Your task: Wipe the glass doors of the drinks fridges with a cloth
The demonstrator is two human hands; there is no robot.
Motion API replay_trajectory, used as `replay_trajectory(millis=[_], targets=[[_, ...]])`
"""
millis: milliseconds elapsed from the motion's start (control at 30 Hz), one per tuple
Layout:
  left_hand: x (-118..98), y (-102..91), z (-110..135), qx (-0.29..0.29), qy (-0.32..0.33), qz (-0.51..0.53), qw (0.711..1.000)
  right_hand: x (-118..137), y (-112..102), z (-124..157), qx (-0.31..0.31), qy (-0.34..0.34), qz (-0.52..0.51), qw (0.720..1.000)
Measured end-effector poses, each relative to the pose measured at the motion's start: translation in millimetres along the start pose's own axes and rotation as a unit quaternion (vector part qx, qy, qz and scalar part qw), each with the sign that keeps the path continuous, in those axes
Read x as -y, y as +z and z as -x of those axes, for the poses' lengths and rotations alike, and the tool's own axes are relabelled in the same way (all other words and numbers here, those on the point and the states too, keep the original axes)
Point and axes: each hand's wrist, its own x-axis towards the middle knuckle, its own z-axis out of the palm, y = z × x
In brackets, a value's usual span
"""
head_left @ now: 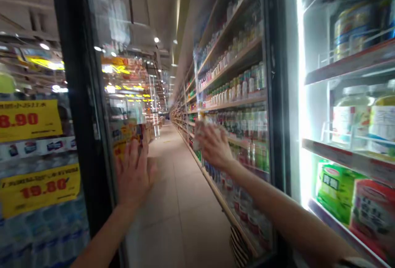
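A glass cooler door [179, 202] with a black frame stands open in front of me, and shelves of drinks and an aisle show in its pane. My right hand [216, 146] presses a pale, crumpled cloth [200, 131] to the glass near the middle; both are blurred by motion. Further left, my left hand [135, 173] lies against the pane beside the frame's left upright [82, 107]. Its fingers are stretched and slightly spread, with nothing in them.
At the right, the lit cooler shelves [345, 63] hold cans, bottles [352, 114] and green and red packs [335, 190]. Left of the door are yellow price signs [40, 190] and stacked water bottles [46, 229]. Something black-and-white striped [239, 245] shows low in the pane.
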Motion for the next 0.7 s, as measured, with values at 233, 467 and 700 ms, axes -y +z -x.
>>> replay_trajectory(millis=[233, 467, 700], targets=[[-11.2, 8.1, 4.2, 0.029, -0.047, 0.036, 0.998, -96.3, -14.7, 29.9, -0.061, 0.364, 0.09, 0.925], [-11.7, 6.4, 5.4, 0.04, -0.059, 0.072, 0.995, -32.2, -5.7, 41.1, 0.069, 0.066, 0.029, 0.995], [-44.5, -17.2, 6.5, 0.024, -0.095, 0.135, 0.986, 14.8, -0.1, 27.6, 0.027, 0.208, 0.029, 0.977]])
